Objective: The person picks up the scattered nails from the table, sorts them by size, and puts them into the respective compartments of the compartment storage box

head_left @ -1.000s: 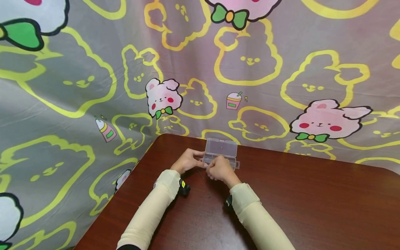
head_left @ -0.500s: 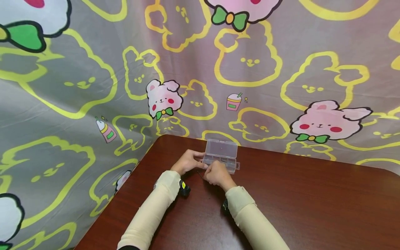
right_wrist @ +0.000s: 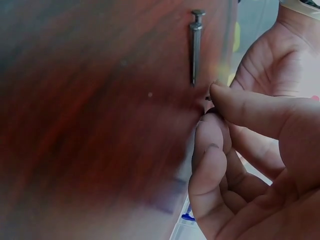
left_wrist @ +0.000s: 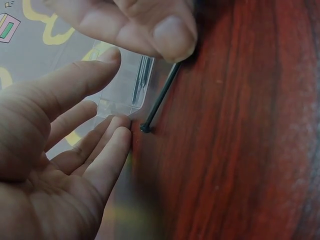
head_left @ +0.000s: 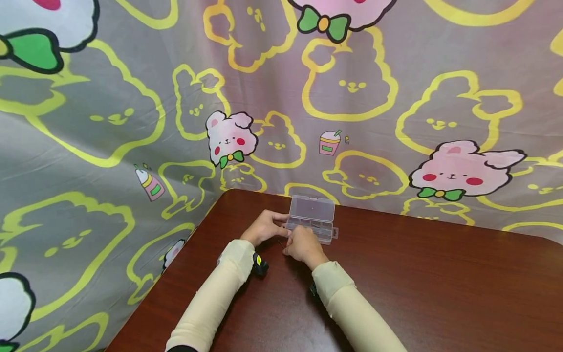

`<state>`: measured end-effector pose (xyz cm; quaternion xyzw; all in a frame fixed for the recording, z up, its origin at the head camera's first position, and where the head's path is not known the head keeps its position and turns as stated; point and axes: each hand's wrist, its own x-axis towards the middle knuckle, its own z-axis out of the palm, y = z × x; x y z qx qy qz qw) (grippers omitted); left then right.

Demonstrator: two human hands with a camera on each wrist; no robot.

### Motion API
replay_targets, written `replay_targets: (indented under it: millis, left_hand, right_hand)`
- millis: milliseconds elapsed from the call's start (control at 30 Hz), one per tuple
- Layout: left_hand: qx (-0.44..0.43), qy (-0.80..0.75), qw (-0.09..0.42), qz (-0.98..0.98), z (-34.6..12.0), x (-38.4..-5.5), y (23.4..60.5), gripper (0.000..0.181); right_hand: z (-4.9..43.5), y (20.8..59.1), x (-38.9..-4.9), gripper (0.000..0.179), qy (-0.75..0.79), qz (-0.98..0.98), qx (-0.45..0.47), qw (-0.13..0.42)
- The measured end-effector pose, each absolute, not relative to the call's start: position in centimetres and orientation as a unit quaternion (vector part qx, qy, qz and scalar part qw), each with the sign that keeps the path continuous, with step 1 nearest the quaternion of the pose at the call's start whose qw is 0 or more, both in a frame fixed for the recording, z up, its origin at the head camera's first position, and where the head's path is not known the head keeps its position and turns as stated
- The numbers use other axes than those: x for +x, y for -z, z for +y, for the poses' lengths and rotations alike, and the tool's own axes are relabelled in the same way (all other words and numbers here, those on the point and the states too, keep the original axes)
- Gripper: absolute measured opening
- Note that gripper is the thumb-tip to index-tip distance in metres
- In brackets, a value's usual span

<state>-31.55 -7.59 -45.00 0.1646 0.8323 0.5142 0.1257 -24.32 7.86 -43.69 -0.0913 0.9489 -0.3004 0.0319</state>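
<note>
A clear plastic box stands with its lid raised; dark thin pieces lie inside. My left hand is at its left side, fingers nearly straight, fingertips touching the corner. On the table in front lies a dark nail, its head toward my left fingertips in the left wrist view. My right hand is low beside the nail. Its thumb and index finger pinch a small dark piece, mostly hidden between them. The other right fingers are curled.
The box sits on a glossy reddish-brown table near its back edge. A patterned curtain hangs behind and along the left. A side latch sticks out to the right of the box.
My right hand has drawn back from over the box toward the near left, down by the nail, uncovering more of the compartments. The left hand and the box have stayed put.
</note>
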Motion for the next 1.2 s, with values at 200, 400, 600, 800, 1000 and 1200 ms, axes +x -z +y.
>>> replay_targets:
  millis: [200, 400, 600, 800, 1000, 1200]
  left_hand:
    - [0.177, -0.52, 0.128, 0.826, -7.6, -31.5, 45.0, 0.056]
    - [0.169, -0.518, 0.132, 0.828, -7.7, -31.7, 44.9, 0.058]
    - [0.169, -0.511, 0.13, 0.833, -7.8, -31.7, 45.0, 0.059]
    - [0.167, -0.507, 0.129, 0.836, -7.8, -31.6, 45.2, 0.06]
    - [0.168, -0.499, 0.131, 0.84, -7.9, -31.6, 45.0, 0.06]
    - [0.162, -0.496, 0.131, 0.843, -7.7, -31.6, 44.9, 0.062]
  right_hand:
    - [8.0, 43.6, -24.1, 0.032, 0.292, 0.952, -0.092, 0.033]
    - [8.0, 43.6, -24.3, 0.034, 0.268, 0.957, -0.091, 0.066]
    - [7.8, 43.5, -24.2, 0.016, 0.221, 0.963, -0.117, 0.101]
    - [8.5, 43.3, -23.8, 0.018, 0.249, 0.949, -0.154, 0.113]
    - [10.2, 43.0, -24.0, 0.044, 0.343, 0.918, -0.153, 0.126]
    - [11.6, 42.2, -24.0, 0.019, 0.417, 0.888, -0.13, 0.142]
